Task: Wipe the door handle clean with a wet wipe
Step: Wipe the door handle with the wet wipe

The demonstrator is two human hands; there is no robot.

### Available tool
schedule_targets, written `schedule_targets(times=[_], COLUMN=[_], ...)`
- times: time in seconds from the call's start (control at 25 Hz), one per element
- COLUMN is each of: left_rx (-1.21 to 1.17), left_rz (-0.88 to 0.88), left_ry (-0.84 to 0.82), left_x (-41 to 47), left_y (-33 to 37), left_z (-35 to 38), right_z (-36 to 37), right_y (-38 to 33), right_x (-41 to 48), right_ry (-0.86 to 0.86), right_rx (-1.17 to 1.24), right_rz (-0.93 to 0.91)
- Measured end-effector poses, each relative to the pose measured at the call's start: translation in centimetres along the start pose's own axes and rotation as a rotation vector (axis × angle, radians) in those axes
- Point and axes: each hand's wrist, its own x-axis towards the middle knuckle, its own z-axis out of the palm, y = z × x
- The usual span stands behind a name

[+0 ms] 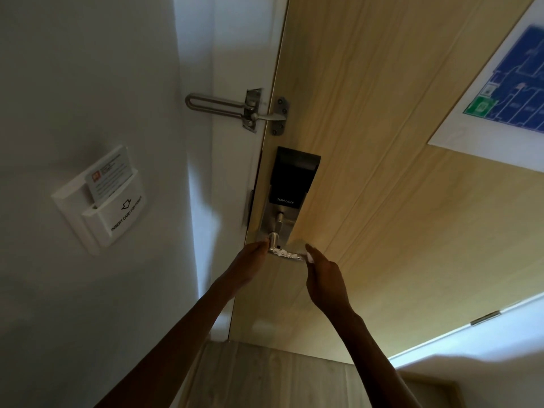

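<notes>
We find the door handle point(287, 254), a steel lever low on the lock plate point(275, 228) of a pale wood door point(368, 142), with the wet wipe point(290, 255) twisted along it. Our left hand point(250, 260) pinches the wipe at the pivot end; our right hand point(322, 272) pinches the other end, fingers closed. The risk, we judge: pulling unevenly could slide the wipe off the lever's free end, or press the lever down. Around it: a swing latch point(235, 108), a card slot point(103, 198) on the white wall point(73, 83), an evacuation plan point(506, 92).
</notes>
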Motion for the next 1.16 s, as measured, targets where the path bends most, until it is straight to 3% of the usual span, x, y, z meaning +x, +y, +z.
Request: schedule_targets(times=[0.12,0.36,0.52,0.68,0.88,1.0,1.16], left_rx=[-0.001,-0.014,-0.038,-0.045,-0.063,-0.071,-0.117], left_rz=[-0.02,-0.045,-0.032,-0.006,-0.008,-0.007,-0.011], left_ry=[0.0,-0.026,-0.049,-0.073,-0.069,-0.055,-0.088], left_x=[0.0,0.3,0.1,0.1,0.4,0.5,0.5], left_y=[0.1,0.0,0.0,-0.2,-0.4,-0.7,-0.8], left_z=[0.0,-0.6,-0.9,-0.9,-0.9,-0.8,-1.0], right_z=[0.4,1.9,1.5,2.2,0.6,2.1,-0.3], right_y=[-1.7,-1.8,-1.2,-2.8,-0.6,-2.7,0.8], right_x=[0.0,-0.7,-0.3,-1.0,-0.5,-0.8,-0.8], right_ry=[0.066,-0.039,-0.037,-0.086,-0.04,-0.087,-0.102], right_rx=[0.002,-0.193,-0.196,-0.188,-0.182,-0.152,-0.208], right_rz=[0.043,-0.177,-0.084,-0.165,-0.064,-0.14,-0.106])
